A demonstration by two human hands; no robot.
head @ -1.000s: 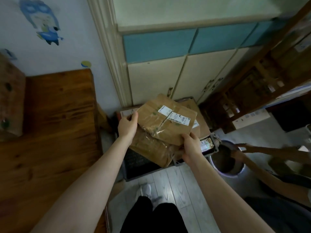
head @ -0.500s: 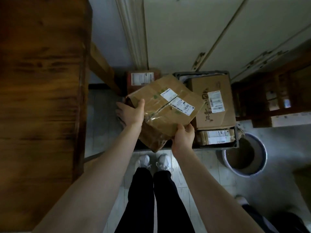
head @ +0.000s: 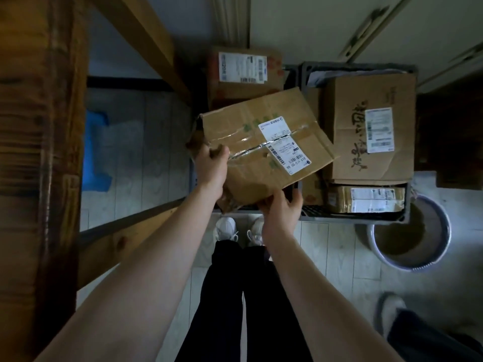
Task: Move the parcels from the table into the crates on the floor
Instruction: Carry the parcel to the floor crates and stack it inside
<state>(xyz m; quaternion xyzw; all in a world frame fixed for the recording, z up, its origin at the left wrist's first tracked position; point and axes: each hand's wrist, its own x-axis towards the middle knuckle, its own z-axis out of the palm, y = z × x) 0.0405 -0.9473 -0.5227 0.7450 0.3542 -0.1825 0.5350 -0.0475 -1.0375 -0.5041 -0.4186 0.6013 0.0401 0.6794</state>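
The parcel [head: 261, 142] has been lowered toward the crates [head: 352, 218]. It is held tilted, gripped at its near edges by the left hand [head: 211, 165] and right hand [head: 281, 212]. Next, it is to be lowered further and released.

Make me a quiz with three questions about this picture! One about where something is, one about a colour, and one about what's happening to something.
1. Where is the bucket?
A. On the floor beside the crate
B. Inside the crate
C. On a chair

2. What colour are the shoes?
A. Red
B. Black
C. White

3. What is happening to the taped box?
A. It lies flat on the floor
B. The left hand and right hand hold it tilted
C. It sits in the bucket

Answers: A, the bucket stands by the crate's corner; C, both shoes look white; B, both hands hold its near edges and it slants.
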